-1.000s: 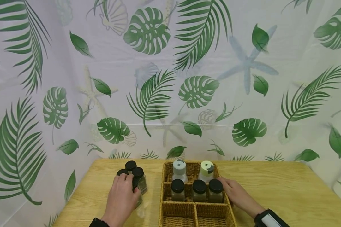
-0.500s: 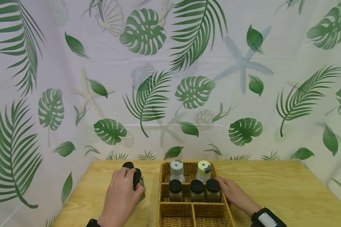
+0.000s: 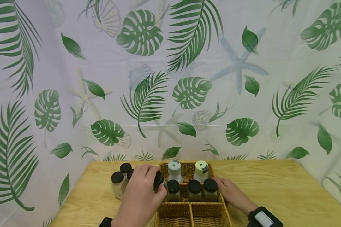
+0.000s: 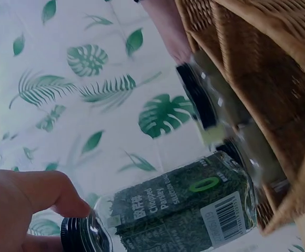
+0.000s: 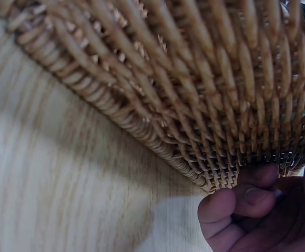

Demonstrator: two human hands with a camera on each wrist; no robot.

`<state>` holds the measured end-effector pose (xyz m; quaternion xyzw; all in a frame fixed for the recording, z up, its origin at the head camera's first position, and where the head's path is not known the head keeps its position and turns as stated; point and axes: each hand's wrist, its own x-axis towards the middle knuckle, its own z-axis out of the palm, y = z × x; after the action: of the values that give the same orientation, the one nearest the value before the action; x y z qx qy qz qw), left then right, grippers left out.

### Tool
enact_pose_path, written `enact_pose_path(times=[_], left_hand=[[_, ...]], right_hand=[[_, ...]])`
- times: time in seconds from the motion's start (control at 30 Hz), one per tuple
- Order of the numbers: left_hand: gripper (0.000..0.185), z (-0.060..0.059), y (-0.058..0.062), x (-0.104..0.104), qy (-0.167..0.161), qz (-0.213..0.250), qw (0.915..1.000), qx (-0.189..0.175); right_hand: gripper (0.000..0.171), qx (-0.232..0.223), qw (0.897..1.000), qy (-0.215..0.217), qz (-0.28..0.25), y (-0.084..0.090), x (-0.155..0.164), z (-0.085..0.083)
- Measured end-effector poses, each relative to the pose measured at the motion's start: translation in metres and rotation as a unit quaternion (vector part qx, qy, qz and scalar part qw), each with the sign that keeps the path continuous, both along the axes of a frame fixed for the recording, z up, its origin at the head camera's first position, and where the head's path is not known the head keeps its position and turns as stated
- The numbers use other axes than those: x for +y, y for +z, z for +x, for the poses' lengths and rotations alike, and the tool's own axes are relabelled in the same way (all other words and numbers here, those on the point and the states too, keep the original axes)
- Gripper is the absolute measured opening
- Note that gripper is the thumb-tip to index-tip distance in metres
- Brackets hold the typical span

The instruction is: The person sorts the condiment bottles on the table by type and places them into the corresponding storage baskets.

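My left hand (image 3: 140, 192) grips a glass jar of chopped parsley (image 4: 173, 205) by its black lid, at the left side of the wicker basket (image 3: 194, 203). The jar is tilted in the left wrist view, and the hand hides much of it from above. On the far side, my right hand (image 3: 233, 193) holds the basket's right rim; its curled fingers (image 5: 218, 206) lie against the outer wall. The basket's middle row has three black-lidded jars (image 3: 194, 186). Behind them stand a white-capped bottle (image 3: 174, 167) and a yellow-capped bottle (image 3: 201, 168).
Three more black-lidded jars (image 3: 117, 177) stand on the wooden table (image 3: 272, 189) left of the basket, partly behind my left hand. Two front compartments (image 3: 176, 221) of the basket show bare wicker. A leaf-patterned cloth (image 3: 170, 94) hangs behind the table.
My left hand has lifted the parsley jar from the group on the left and carried it right to the basket's edge. My right hand stays at the basket's right side.
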<state>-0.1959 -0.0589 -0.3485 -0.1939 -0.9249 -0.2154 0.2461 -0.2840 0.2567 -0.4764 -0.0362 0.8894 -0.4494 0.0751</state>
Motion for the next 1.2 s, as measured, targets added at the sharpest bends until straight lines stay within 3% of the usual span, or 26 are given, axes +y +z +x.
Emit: enact_pose_path(times=[0.23,0.6,0.9,1.2], left_hand=[[0.030,0.005,0.002,0.028,-0.082,-0.012,0.9965,-0.014],[0.025,0.007,-0.001,0.069,-0.167,-0.056,0.9841,-0.024],[0.028,0.002,-0.018,0.098,-0.191,-0.102,0.9731,-0.079],[0.025,-0.004,-0.040,0.125,-0.203,-0.171,0.9607,-0.081]], right_hand=[[0.057,-0.004,1.000,-0.001,-0.007,0.000,0.000,0.000],[0.053,0.019,1.000,-0.001,-0.012,0.002,-0.002,0.003],[0.053,0.030,0.999,0.023,-0.015,0.005,0.001,0.005],[0.051,0.041,0.999,0.009,-0.006,0.004,0.004,0.008]])
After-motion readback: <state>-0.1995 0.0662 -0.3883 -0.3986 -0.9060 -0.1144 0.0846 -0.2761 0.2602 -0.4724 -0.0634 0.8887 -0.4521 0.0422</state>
